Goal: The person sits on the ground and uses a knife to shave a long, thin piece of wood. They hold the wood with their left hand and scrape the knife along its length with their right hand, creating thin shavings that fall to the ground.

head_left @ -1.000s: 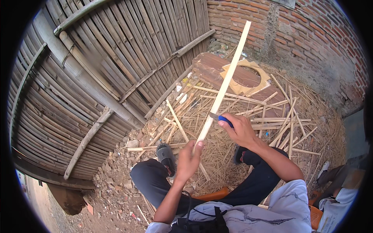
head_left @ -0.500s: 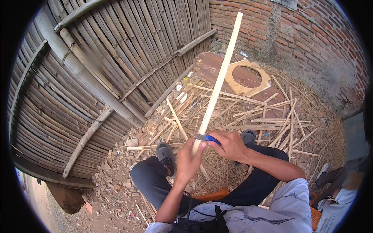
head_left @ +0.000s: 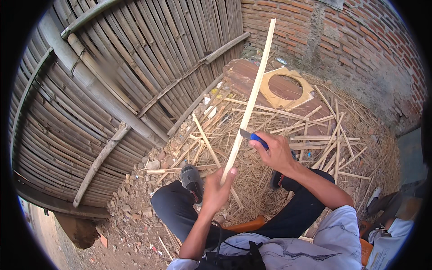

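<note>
My left hand (head_left: 217, 189) is closed around the near end of a long pale bamboo strip (head_left: 255, 92), which points up and away from me. In my right hand (head_left: 275, 152) is a knife (head_left: 260, 140) with a blue handle, gripped by wrapped fingers. Its dark blade meets the strip's right edge, partway along, ahead of my left hand. The strip bows slightly toward its far end.
Loose sticks (head_left: 335, 144) and dry shavings (head_left: 256, 180) litter the ground. A yellowish board with a round hole (head_left: 288, 90) lies on a brown plank (head_left: 238, 76). A bamboo wall (head_left: 148, 58) stands left, a brick wall (head_left: 360, 49) right. Another person's leg (head_left: 382, 207) is at the right edge.
My right hand has carried the knife away from my left hand, up along the strip. The strip's far end has dipped and shifted slightly left.
</note>
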A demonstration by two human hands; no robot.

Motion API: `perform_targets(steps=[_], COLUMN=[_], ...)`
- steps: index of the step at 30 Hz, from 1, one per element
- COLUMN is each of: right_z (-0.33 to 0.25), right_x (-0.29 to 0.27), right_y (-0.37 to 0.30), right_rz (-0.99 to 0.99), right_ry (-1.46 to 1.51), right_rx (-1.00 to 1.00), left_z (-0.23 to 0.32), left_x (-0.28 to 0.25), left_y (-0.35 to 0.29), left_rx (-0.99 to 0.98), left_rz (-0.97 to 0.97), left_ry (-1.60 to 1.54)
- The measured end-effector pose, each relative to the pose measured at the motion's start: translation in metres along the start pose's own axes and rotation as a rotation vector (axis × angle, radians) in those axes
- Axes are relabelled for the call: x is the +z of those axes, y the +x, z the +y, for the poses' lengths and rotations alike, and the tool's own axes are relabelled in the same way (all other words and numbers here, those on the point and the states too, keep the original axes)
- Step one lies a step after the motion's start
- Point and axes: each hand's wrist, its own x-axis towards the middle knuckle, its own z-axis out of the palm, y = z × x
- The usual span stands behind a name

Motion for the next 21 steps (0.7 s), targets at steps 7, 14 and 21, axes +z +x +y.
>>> perform_targets(steps=[7,14,21], right_z=[0.058,0.088,0.117], right_x=[-0.026,-0.061,-0.067], right_y=[0.025,0.049,0.054], right_rz=[0.134,0.272,0.308], right_ry=[-0.094,-0.143,-0.186], right_rx=[0.031,0.106,0.177], left_z=[-0.015,-0.022,-0.029], left_x=[-0.019,-0.039,-0.064], left_y=[-0.022,-0.049,-0.068], left_rx=[-0.086,-0.147,-0.315], left_rz=[-0.122,-0.255,-0.349], left_ry=[-0.062,-0.165,-0.219])
